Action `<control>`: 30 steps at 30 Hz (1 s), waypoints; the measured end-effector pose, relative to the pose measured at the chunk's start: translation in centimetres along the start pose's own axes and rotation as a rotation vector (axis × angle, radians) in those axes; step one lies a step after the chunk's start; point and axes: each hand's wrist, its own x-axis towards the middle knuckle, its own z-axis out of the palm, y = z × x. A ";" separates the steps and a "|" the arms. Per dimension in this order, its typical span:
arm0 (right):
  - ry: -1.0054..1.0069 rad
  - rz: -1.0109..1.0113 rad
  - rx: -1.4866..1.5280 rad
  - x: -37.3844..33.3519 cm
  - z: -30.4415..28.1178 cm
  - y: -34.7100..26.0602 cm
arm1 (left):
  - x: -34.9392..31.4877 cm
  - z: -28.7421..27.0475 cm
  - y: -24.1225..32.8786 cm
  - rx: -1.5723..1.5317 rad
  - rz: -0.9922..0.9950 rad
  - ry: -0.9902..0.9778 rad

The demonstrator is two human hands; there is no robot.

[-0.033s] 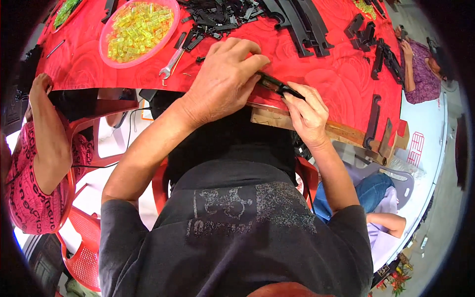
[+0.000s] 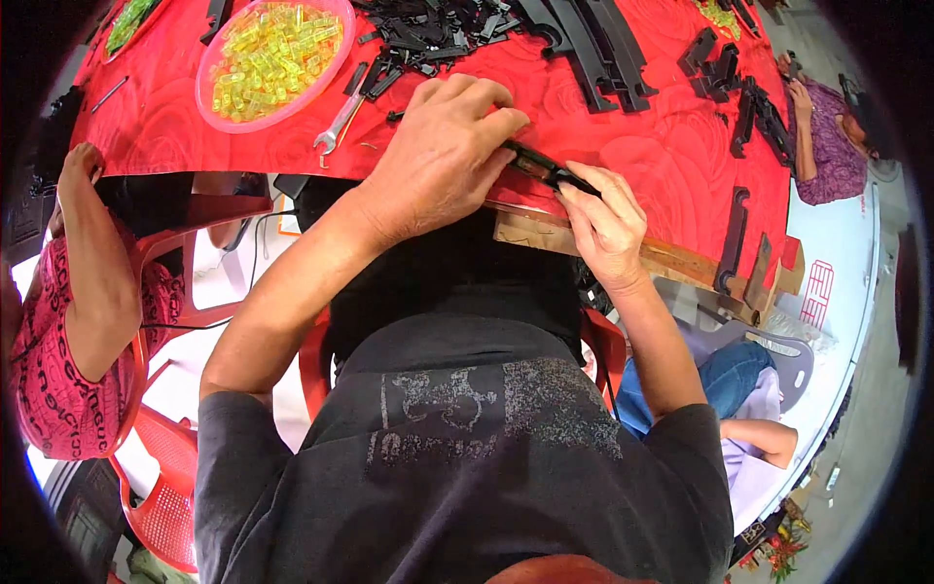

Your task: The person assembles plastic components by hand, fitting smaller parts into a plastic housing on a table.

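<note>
A long, narrow black plastic part (image 2: 535, 164) is held between my two hands just above the front edge of the table. My left hand (image 2: 449, 146) is closed round its left end, thumb and forefinger near the top, and hides that end. On its right end, my right hand (image 2: 605, 216) pinches with thumb and fingers. A dark, glossy recess shows along the middle of the part. To the left of my left hand, an open-ended wrench (image 2: 336, 128) lies on the red tablecloth (image 2: 156, 146).
A pink tray (image 2: 202, 92) holds yellow clear vials (image 2: 272, 60). Behind my hands lie a heap of small black pieces (image 2: 433, 34) and long black bodies (image 2: 598, 54). More black parts (image 2: 764, 122) lie at the right. People sit left (image 2: 97, 263) and right (image 2: 739, 389).
</note>
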 end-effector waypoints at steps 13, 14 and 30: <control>-0.406 0.517 0.266 4.4 -2.1 -0.7 | -0.6 1.1 -1.5 -0.114 -0.015 -0.209; -0.478 0.528 0.264 5.0 -1.9 -0.6 | -0.7 1.3 -1.6 -0.113 -0.021 -0.207; -0.707 0.641 0.225 7.2 -1.1 -1.2 | -1.1 1.6 -1.2 -0.103 -0.057 -0.199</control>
